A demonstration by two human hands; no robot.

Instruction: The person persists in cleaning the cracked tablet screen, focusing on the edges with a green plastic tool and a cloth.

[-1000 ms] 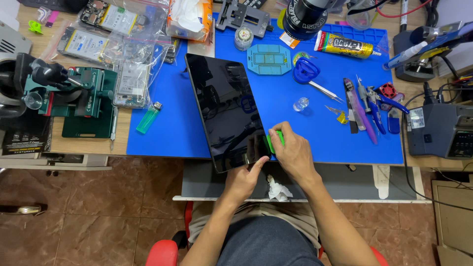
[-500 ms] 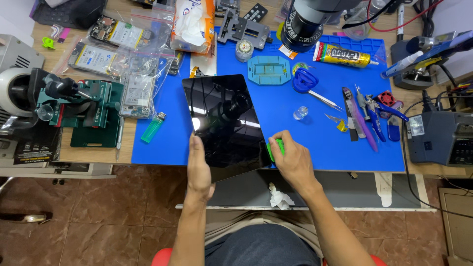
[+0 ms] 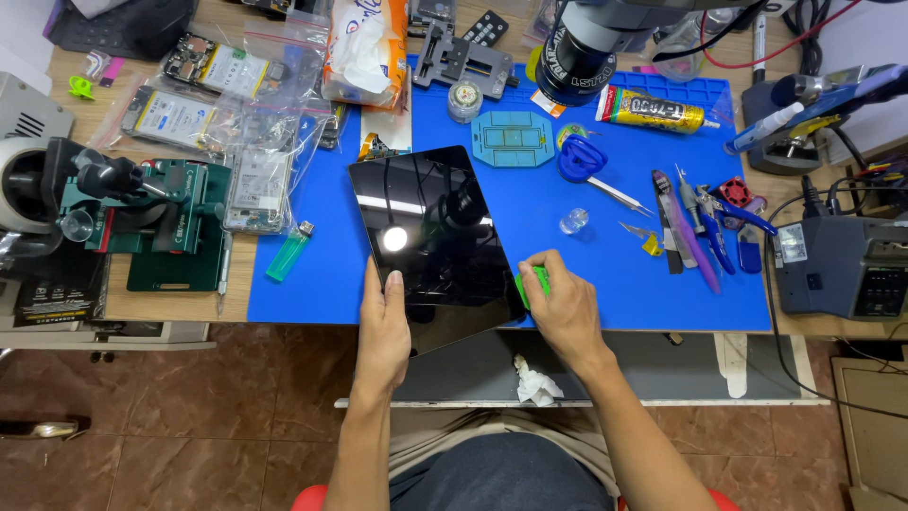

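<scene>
Black glass fills the middle of our view: a tablet (image 3: pixel 432 246) lies face up and a little askew on the blue mat (image 3: pixel 605 274), its near corner jutting past the mat's lower edge toward us. Lowest in the frame, a crumpled white tissue (image 3: pixel 536 382) sits on the grey shelf under the surface. Just above it our hands are apart, one at each side of the slab. Our left hand (image 3: pixel 383 333) lies flat on the near left part of the glass, thumb along the edge, pressing rather than gripping. Our right hand (image 3: pixel 566 308) is closed on a small green pry tool (image 3: pixel 539 282) set against the tablet's right edge near the lower corner. We judge the tablet thin, stiff and smooth, slippery under the palm, and its glass liable to crack if flexed or levered hard, so it is best held by its long edges and kept flat. Its dark face mirrors a bright lamp spot and shows no visible crack. Farther up the frame lie a clear round cap (image 3: pixel 573 220), tweezers and cutters (image 3: pixel 705 227) at right, a green lighter (image 3: pixel 289 252) at left, then a teal fixture (image 3: pixel 513 138) and a glue tube (image 3: pixel 650 109) near the top.
</scene>
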